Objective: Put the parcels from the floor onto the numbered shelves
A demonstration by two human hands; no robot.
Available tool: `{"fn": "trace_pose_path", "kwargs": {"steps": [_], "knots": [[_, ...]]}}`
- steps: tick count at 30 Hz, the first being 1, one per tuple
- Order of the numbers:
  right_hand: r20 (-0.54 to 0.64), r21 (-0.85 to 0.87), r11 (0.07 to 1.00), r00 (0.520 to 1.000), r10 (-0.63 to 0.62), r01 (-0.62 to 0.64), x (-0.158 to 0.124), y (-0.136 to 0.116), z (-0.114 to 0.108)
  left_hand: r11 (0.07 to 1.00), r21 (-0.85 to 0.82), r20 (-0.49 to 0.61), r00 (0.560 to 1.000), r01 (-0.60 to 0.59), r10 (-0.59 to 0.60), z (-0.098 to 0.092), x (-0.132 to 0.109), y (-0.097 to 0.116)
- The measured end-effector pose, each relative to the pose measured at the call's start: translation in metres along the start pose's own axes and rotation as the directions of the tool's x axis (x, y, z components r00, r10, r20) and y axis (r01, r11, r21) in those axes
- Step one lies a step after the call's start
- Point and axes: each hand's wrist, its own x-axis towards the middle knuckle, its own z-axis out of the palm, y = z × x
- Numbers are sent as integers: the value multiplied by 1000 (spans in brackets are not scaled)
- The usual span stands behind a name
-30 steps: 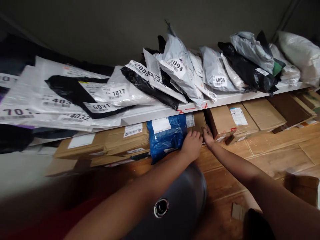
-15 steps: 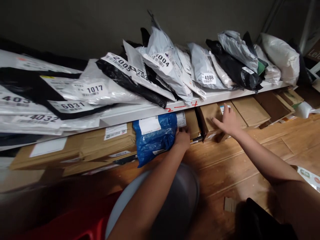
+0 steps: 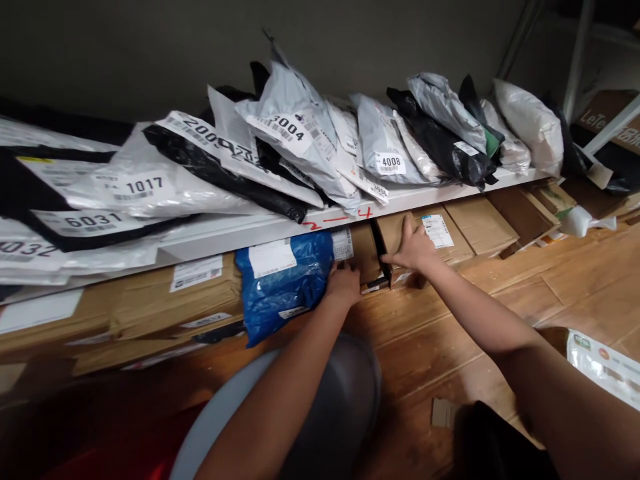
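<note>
A shiny blue plastic parcel (image 3: 280, 287) with white labels lies below the shelf edge. My left hand (image 3: 345, 281) rests at its right side, against a small cardboard box (image 3: 364, 250); its fingertips are partly hidden there, and whether they grip anything is unclear. Farther right, my right hand (image 3: 411, 248) lies on a brown cardboard box (image 3: 395, 227) that bears a white label. Its thumb and fingers are spread, with the thumb at the box's left edge. A dark narrow gap separates the two boxes.
Above, a white shelf (image 3: 230, 233) holds several numbered mailing bags, among them a grey-white one (image 3: 390, 143). Cardboard boxes (image 3: 175, 300) line the left. A grey rounded object (image 3: 345, 393) stands below my left arm. A white printed package (image 3: 605, 367) lies right on the wooden floor.
My right hand has moved left and come down onto the labelled box, nearer my left hand. My left hand stays beside the blue parcel. The view has shifted a little to the right.
</note>
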Motion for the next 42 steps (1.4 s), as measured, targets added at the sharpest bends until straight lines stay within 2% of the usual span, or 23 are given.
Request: {"fn": "trace_pose_path", "kwargs": {"steps": [8, 12, 15, 21, 26, 31, 33, 37, 42], "knots": [[-18, 60, 998, 1000, -1, 3, -5, 5, -11, 1000, 18, 4, 1000, -2, 2, -5, -1, 1], [-27, 23, 999, 999, -26, 27, -30, 24, -28, 1000, 25, 0, 1000, -12, 12, -5, -4, 0], [-27, -23, 998, 998, -65, 64, -58, 43, -32, 1000, 29, 3, 1000, -10, 10, -3, -4, -1], [-43, -96, 990, 993, -110, 106, -101, 69, -22, 1000, 4, -4, 1000, 9, -9, 2, 4, -1], [0, -102, 991, 996, -87, 87, -105, 65, -19, 1000, -6, 33, 999, 5, -5, 2, 9, -1], [99, -168, 984, 994, -45, 61, -106, 59, 4, 1000, -31, 27, 1000, 0, 1, -2, 7, 1], [88, -165, 984, 995, -53, 67, -108, 61, 9, 999, -36, 20, 1000, 1, -1, -3, 5, 1], [78, -159, 984, 994, -71, 83, -116, 68, 6, 999, -40, 17, 1000, 5, -4, -3, 2, 3], [45, -115, 990, 996, -71, 76, -126, 88, 13, 999, -46, 18, 1000, 11, -10, 1, 3, 5]]}}
